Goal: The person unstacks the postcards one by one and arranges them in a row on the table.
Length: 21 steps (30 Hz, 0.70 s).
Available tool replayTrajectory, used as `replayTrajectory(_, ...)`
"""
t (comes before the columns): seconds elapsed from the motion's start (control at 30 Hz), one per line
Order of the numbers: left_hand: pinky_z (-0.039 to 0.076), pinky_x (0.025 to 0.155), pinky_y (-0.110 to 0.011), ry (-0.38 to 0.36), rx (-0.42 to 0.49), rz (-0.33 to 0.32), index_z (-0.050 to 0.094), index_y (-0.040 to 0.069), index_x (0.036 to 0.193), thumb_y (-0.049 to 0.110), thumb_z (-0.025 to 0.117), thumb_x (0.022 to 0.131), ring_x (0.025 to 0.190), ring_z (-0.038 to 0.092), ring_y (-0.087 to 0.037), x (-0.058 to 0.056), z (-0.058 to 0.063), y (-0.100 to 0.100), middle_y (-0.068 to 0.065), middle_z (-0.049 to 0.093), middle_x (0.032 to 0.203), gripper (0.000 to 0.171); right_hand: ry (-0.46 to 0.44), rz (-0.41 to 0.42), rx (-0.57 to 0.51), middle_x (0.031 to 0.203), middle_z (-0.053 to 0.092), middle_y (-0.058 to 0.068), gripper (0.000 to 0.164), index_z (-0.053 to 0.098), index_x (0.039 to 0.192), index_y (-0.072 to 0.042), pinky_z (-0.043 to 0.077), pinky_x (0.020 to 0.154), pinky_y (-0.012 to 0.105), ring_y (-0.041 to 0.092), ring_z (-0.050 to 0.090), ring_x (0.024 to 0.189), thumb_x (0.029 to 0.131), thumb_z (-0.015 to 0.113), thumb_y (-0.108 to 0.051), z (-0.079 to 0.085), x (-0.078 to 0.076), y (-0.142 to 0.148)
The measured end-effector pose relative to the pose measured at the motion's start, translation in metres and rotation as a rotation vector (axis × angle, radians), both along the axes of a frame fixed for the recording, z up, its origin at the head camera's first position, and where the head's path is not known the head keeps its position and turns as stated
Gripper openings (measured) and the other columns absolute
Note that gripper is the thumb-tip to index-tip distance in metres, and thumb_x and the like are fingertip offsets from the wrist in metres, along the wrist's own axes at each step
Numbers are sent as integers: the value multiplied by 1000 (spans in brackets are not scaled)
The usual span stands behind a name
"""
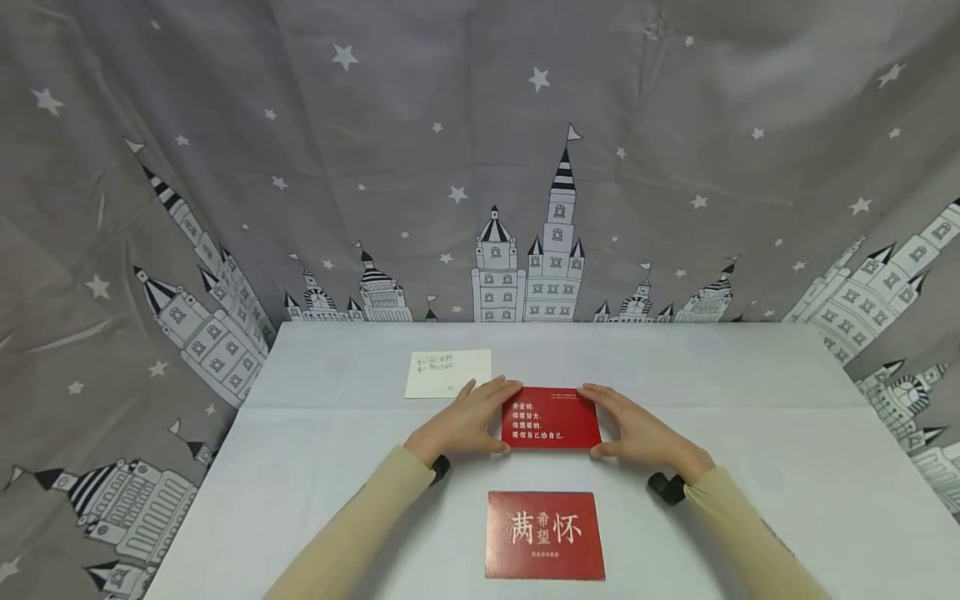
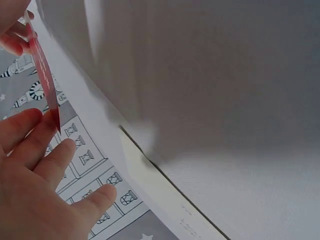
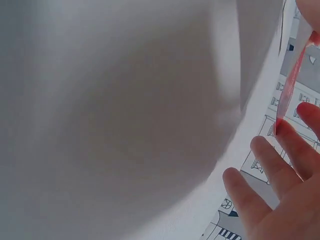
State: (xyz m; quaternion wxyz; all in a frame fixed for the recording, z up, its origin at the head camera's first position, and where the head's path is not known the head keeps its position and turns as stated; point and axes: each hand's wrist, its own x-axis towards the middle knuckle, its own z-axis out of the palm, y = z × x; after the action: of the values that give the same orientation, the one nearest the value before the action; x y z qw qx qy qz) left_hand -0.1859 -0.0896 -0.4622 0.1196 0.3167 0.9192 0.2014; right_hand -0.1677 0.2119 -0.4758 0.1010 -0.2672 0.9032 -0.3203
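A red card [image 1: 551,421] with several lines of white writing is held up between the two hands, above the table in the head view. My left hand [image 1: 465,423] pinches its left edge, thumb at the lower corner and fingertips at the upper one. On the opposite edge, my right hand [image 1: 645,432] grips the corners in the same way. Both wrist views show the card almost edge-on: the left wrist view has the card [image 2: 44,75] at upper left, while the right wrist view has the card [image 3: 289,92] at upper right. Some fingers stretch out past it.
Nearer the body, a second red card [image 1: 545,562] with large white characters lies flat on the white table [image 1: 750,483]. A cream card [image 1: 450,379] with handwriting lies behind the left hand. A grey curtain [image 1: 405,83] with castles and stars surrounds the table.
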Motion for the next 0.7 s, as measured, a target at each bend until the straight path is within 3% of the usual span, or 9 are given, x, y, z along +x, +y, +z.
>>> replayTrajectory(0.33,11,114,-49,0,-19,36,31,11,150,26,82,73,142,21,-21,-20,-5,2,-4,34,151,94,-1,-2,13,149,33,18,87,33,147,-4,28,107,56,37,30,135,75,79,-18,-3,-22,-6)
replayTrajectory(0.7,14,113,-51,-21,-34,50,31,11,150,25,82,72,142,22,-22,-48,-1,4,-4,35,151,94,3,9,37,146,36,22,86,34,145,2,28,107,55,39,32,133,74,79,-13,6,-48,-10)
